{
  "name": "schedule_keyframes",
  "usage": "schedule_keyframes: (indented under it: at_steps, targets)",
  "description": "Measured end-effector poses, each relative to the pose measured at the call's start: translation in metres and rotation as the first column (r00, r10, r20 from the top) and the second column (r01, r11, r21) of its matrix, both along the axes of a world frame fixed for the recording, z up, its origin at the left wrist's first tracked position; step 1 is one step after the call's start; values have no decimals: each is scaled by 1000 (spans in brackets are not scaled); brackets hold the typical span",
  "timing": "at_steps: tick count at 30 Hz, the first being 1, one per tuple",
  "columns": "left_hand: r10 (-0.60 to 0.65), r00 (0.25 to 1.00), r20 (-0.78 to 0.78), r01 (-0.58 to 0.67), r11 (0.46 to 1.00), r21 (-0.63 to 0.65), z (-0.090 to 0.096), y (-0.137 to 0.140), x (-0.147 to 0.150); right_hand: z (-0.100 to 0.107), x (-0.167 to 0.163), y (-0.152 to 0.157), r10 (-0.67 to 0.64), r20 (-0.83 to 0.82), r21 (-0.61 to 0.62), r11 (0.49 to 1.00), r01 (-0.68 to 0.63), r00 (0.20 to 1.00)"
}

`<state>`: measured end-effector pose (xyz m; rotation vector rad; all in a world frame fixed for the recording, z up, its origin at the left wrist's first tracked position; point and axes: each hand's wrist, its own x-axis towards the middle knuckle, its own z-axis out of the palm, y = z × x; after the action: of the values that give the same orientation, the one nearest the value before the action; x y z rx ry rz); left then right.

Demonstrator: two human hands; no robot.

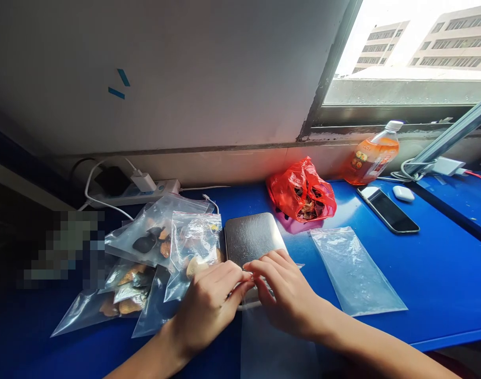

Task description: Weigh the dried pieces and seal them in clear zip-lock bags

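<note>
My left hand [211, 295] and my right hand [290, 295] meet in front of a small scale with a shiny metal plate [254, 237]. Both pinch the top edge of a clear plastic bag [276, 347], which hangs down over the near table edge. The fingers cover part of its opening and the scale's near end. Left of the scale, a zip bag [195, 237] with pale pieces lies beside my left hand. Another zip bag [153, 231] holds dark and brown pieces. A flat zip bag [357, 271] rests to the right of my right hand.
Behind the scale sits a red plastic bag [291, 184] of dried brown pieces. An orange drink bottle [372, 158], a phone [388, 209] and a white earphone case [403, 193] stand or lie at the right. A power strip [167, 188] with cables runs along the wall.
</note>
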<state>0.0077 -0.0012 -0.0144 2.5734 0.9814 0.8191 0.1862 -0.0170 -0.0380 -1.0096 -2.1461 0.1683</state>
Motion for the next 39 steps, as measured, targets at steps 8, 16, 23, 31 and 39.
schedule_keyframes:
  at_steps: [8,16,23,31,39]
  targets:
    - [-41,999,-26,44,989,141,5,0,0,5,-2,0,-8,-39,4,1000,8,999]
    - [20,994,106,-33,992,120,16,7,-8,16,13,7,-107,-122,-30,994,104,987]
    - [59,983,175,-82,988,129,21,13,-14,18,28,15,-150,-174,-155,980,124,973]
    - [88,982,166,-114,981,155,22,16,-21,18,40,20,-159,-213,-233,967,108,964]
    - [114,982,149,-133,984,123,19,23,-27,17,46,23,-166,-229,-294,951,95,959]
